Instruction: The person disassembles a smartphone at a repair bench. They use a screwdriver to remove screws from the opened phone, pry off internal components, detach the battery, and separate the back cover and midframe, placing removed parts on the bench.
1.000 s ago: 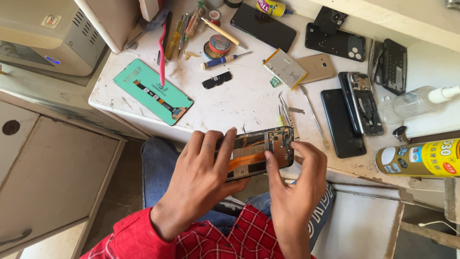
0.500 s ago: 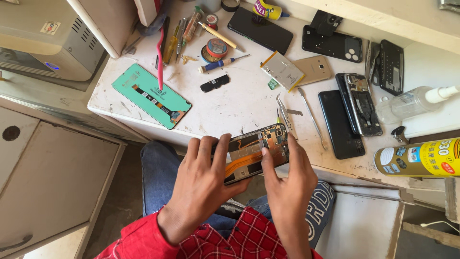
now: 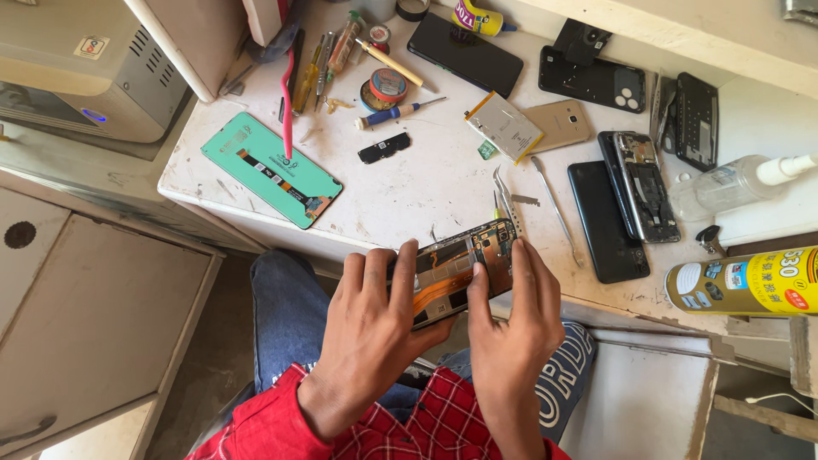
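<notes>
Between both hands (image 3: 443, 328), opened phone (image 3: 460, 268) at table edge (image 3: 596, 302)

Red checked sleeves, blue jeans, 2 bare hands: left hand (image 3: 371, 328), right hand (image 3: 511, 328).

Likely phone repair workshop, opened phones (image 3: 637, 186), tweezers (image 3: 504, 198), screwdriver (image 3: 397, 113) on workbench (image 3: 409, 192)
</notes>
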`<action>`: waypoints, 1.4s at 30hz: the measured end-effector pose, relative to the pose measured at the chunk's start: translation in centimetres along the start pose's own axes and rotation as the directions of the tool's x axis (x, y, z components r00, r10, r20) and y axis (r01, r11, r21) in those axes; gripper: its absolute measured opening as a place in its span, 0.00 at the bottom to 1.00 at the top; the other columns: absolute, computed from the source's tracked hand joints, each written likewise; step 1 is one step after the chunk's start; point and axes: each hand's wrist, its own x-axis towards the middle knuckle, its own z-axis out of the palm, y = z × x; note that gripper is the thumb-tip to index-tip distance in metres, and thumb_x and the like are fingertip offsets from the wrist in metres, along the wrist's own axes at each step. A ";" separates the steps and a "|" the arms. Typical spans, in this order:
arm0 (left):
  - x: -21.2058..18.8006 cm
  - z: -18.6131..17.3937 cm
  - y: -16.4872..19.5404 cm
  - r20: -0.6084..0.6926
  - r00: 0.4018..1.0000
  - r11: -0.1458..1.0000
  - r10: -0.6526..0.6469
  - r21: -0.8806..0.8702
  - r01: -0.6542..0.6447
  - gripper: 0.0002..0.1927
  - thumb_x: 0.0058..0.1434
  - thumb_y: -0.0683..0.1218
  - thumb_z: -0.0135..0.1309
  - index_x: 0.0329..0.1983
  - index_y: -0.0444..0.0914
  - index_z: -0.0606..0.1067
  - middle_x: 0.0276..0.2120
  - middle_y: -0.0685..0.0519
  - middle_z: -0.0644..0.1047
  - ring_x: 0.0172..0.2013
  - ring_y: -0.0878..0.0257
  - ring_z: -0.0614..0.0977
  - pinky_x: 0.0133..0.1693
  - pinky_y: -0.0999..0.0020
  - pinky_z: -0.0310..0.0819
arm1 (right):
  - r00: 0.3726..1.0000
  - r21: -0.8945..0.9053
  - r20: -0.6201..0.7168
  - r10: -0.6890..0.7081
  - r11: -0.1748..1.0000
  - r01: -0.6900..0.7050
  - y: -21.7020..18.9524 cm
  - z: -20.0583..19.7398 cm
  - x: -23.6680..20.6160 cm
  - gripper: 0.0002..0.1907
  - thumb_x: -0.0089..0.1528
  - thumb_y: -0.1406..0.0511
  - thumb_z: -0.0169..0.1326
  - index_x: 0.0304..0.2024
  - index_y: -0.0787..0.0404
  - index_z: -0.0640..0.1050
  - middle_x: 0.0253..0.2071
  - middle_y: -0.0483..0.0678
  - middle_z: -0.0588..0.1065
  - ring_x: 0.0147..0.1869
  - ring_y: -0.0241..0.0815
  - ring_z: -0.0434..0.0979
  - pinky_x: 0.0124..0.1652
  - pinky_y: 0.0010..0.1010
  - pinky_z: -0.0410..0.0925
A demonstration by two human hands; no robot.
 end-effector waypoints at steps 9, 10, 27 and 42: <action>-0.2 0.3 0.1 0.010 1.000 0.999 -0.009 0.046 0.009 0.51 0.38 0.56 0.72 0.60 0.23 0.68 0.43 0.38 0.71 0.41 0.45 0.72 0.43 0.54 0.72 | 1.000 0.018 0.025 0.011 1.000 -0.012 0.0 0.7 0.2 0.22 0.59 0.71 0.63 0.54 0.73 0.74 0.54 0.63 0.75 0.58 0.60 0.79 0.54 0.43 0.74; -0.2 0.3 0.1 0.011 1.000 0.998 -0.009 0.058 0.009 0.51 0.38 0.56 0.71 0.60 0.23 0.68 0.43 0.38 0.71 0.41 0.46 0.72 0.43 0.54 0.72 | 0.997 0.074 0.059 0.046 0.996 -0.050 0.3 0.8 0.4 0.22 0.58 0.71 0.64 0.53 0.72 0.74 0.53 0.62 0.75 0.57 0.57 0.79 0.53 0.43 0.74; -0.6 1.7 -0.5 0.021 1.000 0.997 -0.001 0.082 -0.001 0.47 0.43 0.56 0.71 0.60 0.23 0.68 0.42 0.38 0.70 0.40 0.48 0.71 0.41 0.56 0.71 | 0.906 0.352 0.361 0.219 0.868 -0.350 3.7 1.3 1.7 0.23 0.56 0.69 0.67 0.51 0.66 0.73 0.51 0.55 0.75 0.57 0.47 0.77 0.49 0.36 0.72; -0.3 2.2 -0.9 -0.021 0.999 0.998 -0.050 0.034 0.051 0.47 0.41 0.56 0.73 0.58 0.24 0.69 0.41 0.39 0.70 0.40 0.47 0.71 0.42 0.55 0.71 | 0.891 0.237 0.347 0.292 0.892 -0.385 2.6 0.4 1.9 0.25 0.55 0.65 0.68 0.52 0.66 0.74 0.49 0.57 0.78 0.54 0.48 0.81 0.47 0.38 0.74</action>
